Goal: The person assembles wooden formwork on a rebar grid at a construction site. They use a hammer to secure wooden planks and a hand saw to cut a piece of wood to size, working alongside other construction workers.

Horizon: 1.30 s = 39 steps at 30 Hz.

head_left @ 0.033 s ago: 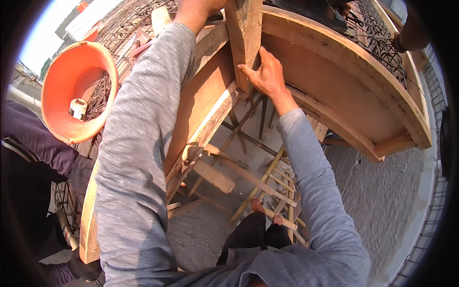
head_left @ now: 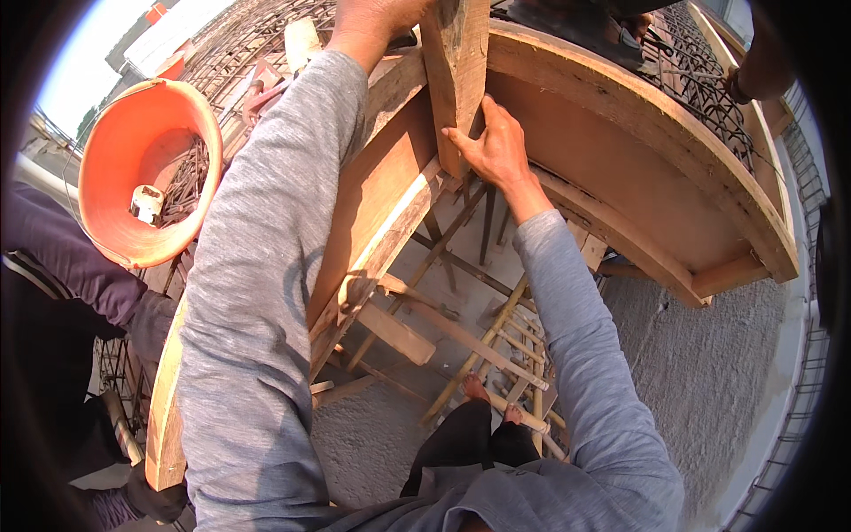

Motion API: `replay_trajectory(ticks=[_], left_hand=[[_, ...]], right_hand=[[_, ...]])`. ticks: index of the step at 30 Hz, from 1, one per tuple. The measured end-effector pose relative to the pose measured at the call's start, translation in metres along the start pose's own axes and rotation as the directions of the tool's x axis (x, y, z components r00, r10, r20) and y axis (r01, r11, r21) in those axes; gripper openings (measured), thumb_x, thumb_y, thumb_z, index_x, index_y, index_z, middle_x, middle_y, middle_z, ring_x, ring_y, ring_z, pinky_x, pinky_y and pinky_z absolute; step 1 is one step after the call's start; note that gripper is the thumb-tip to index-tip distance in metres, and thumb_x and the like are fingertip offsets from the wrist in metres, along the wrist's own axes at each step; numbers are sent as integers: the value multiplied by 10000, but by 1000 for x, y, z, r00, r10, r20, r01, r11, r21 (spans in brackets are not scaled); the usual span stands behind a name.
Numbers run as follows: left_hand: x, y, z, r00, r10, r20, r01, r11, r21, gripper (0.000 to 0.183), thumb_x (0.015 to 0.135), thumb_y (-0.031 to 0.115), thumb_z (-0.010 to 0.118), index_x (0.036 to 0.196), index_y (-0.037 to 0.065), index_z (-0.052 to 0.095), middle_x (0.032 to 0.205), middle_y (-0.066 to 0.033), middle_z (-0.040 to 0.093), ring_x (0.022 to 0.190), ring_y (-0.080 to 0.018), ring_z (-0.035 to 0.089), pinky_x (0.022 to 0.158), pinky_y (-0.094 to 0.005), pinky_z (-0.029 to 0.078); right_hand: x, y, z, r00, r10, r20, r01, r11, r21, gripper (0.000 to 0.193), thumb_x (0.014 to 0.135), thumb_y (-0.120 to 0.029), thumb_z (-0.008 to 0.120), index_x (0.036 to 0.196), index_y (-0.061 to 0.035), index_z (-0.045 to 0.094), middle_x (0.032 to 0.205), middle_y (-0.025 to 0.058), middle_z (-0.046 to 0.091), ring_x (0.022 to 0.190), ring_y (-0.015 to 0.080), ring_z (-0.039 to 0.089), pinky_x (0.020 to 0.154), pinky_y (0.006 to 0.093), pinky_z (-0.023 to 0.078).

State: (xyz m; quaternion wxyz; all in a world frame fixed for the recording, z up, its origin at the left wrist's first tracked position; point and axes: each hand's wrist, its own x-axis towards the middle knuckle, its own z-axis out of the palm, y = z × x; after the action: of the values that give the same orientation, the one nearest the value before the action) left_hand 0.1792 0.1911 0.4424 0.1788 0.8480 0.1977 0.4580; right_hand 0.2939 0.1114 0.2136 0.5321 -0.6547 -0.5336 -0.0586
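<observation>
While the right hand [head_left: 498, 151] pinched the lower end of a wooden post [head_left: 456, 71] between thumb and fingers, the left hand [head_left: 372, 22] was beside the post's upper part, cut off by the picture's edge, so I could not tell how its grip was set. The post stood in front of the place where a brown panel [head_left: 377, 199] met a curved wooden frame [head_left: 620, 75]. Left of the person's left sleeve was an orange bucket [head_left: 115, 168] with a thin wire handle, its open mouth showing the inside. A loose heap of brownish nails [head_left: 188, 182] lay in it toward the right wall, and just beside them sat a small off-white object [head_left: 146, 204], too small to identify. Beyond, near the upper left, a smaller orange container [head_left: 171, 66] showed, its contents unclear. Below the bucket, a co-worker's dark purple sleeve [head_left: 66, 244] ended in a dark glove [head_left: 151, 324].
</observation>
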Motion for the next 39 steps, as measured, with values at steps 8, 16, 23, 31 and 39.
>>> replay_trajectory(ticks=[8,16,23,31,39], left_hand=[[2,-15,10,996,-2,-87,11,995,100,531,834,440,739,1194,50,724,1020,-230,754,982,-349,739,891,-445,554],[-161,-2,103,778,-241,-581,150,968,-201,497,754,101,848,1154,23,564,1081,-108,619,1022,-256,621,841,-387,511],[-162,-61,152,756,-397,-521,217,902,-372,676,728,61,860,1323,42,540,1292,-165,577,1180,-338,589,972,-423,501],[-157,-67,157,741,-428,-518,180,869,-461,602,757,12,839,1320,60,633,1233,-147,661,1101,-307,665,921,-406,558],[-155,-83,166,732,-311,-606,90,926,-367,582,758,-29,822,1309,15,639,1211,-135,678,1082,-249,683,899,-356,576]], right_hand=[[4,-3,1,998,66,23,-66,998,-20,607,768,-309,848,1201,43,609,1009,284,684,942,444,673,822,504,540],[11,2,-2,999,-8,38,5,998,55,603,784,-336,855,1168,49,596,1008,307,675,960,493,660,816,542,531],[11,7,-1,998,-52,45,54,998,-28,596,786,-338,873,1113,68,583,970,312,675,936,502,662,783,545,531],[10,11,0,998,-51,40,52,998,-26,606,808,-295,851,1198,86,586,996,324,681,948,499,669,800,531,542],[11,8,-4,996,-65,69,68,997,-38,594,806,-263,844,1193,103,581,988,322,682,945,500,671,799,523,549]])
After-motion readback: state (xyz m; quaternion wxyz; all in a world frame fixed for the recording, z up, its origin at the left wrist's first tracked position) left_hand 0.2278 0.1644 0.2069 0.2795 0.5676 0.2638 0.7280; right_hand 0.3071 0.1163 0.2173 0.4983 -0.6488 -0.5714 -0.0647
